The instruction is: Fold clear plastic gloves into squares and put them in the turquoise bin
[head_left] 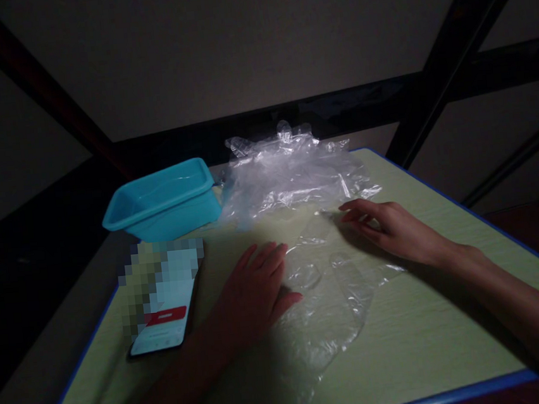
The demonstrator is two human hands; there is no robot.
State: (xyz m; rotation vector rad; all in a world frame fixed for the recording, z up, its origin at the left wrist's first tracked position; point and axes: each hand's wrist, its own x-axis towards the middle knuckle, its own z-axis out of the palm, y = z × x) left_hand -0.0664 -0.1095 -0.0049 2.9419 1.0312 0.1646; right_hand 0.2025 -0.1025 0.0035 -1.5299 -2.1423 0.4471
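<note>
A clear disposable plastic glove [328,317] lies spread on the table between my hands, its fingers partly wrinkled. My left hand [258,285] rests at the glove's left side, palm down with fingers stretched out and thumb apart. Over the glove's upper right side is my right hand [381,226], its fingers loosely curved and slightly apart. Nothing shows in its grasp, though whether its fingertips touch the film is hard to see. Behind both hands lies a crumpled heap of similar clear plastic gloves [290,168].
A turquoise plastic basket [179,212] stands at the back left, beside the heap. In front of it lies a phone [169,307] with a lit screen, partly pixelated. The pale wood-patterned table [434,332] has a blue edge; a wall rises behind it.
</note>
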